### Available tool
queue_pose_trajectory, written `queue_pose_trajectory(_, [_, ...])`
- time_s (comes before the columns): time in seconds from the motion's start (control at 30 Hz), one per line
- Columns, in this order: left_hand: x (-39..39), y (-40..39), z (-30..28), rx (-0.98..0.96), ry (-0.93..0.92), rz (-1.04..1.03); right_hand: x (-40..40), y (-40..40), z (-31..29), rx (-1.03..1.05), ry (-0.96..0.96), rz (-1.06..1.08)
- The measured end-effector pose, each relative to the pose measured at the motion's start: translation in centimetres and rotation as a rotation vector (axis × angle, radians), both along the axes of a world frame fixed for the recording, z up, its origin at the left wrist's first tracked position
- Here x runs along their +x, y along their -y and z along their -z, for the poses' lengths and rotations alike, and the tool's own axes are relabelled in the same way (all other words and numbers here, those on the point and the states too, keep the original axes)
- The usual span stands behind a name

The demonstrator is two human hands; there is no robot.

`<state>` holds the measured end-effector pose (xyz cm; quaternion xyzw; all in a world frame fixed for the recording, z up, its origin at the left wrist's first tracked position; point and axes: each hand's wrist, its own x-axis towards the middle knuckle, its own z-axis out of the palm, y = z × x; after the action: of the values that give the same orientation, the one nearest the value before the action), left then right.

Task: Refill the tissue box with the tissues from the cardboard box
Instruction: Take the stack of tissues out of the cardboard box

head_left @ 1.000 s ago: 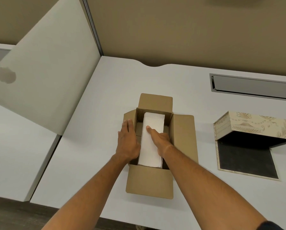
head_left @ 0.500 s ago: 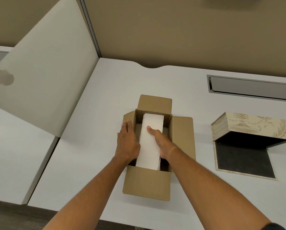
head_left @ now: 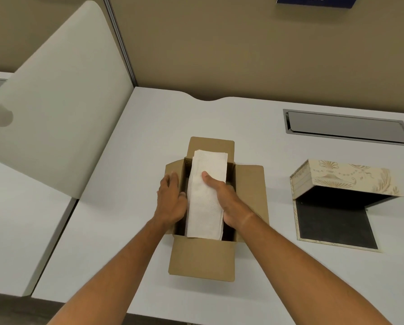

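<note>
A brown cardboard box (head_left: 202, 259) stands open on the white desk, its flaps spread out. A white stack of tissues (head_left: 205, 198) rises out of it, its far end above the box rim. My right hand (head_left: 222, 195) grips the stack from the right, thumb on top and fingers hidden beneath. My left hand (head_left: 171, 199) lies flat against the box's left side at the rim, fingers partly inside beside the stack. The cream patterned tissue box (head_left: 341, 179) sits at the right, tipped up over its dark base (head_left: 334, 226).
A white partition panel (head_left: 55, 109) leans at the left over the neighbouring desk. A grey cable hatch (head_left: 346, 127) is set into the desk at the back right. A beige wall runs behind the desk (head_left: 137, 160).
The tissue stack has risen out of the cardboard box, its far end now above the rim. My right hand has shifted to grip its right side; my left hand stays at the box.
</note>
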<state>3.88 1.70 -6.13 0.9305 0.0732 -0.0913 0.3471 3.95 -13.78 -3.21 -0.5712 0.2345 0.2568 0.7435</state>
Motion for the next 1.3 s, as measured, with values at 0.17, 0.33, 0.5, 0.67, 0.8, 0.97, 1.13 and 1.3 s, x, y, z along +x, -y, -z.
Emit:
queue_pose_trajectory(0.17, [0.2, -0.3, -0.4, 0.009, -0.027, -0.040, -0.1, 1.0, -1.7, 0.012, 0.113, 0.058])
queue_pose_trajectory(0.33, [0.1, 0.3, -1.9, -0.019, 0.058, -0.118, -0.1, 3.0, -3.9, 0.048, 0.182, 0.103])
queue_pose_trajectory(0.5, [-0.1, 2.3, -5.4, -0.233, 0.253, -0.147, -0.9, 5.3, -6.0, 0.099, 0.229, 0.146])
queue_pose_trajectory(0.67, [-1.0, 5.3, -8.2, -0.725, -0.084, -0.052, -2.4, 7.2, -6.5, 0.138, 0.233, 0.182])
queue_pose_trajectory(0.8, [-2.7, 7.1, -9.3, -0.819, -0.338, 0.086, -4.2, 8.3, -6.2, 0.098, 0.184, 0.276])
queue_pose_trajectory(0.97, [-4.5, 8.5, -10.0, -0.790, -0.398, 0.235, -6.4, 9.8, -5.9, 0.121, 0.136, 0.513])
queue_pose_trajectory(1.13, [-6.7, 10.6, -9.4, -0.665, -0.390, 0.322, -8.8, 11.4, -5.7, 0.195, 0.110, 0.642])
queue_pose_trajectory(1.3, [-6.9, 11.4, -9.5, -0.644, -0.423, 0.388, -10.9, 13.9, -5.4, 0.216, 0.149, 0.693])
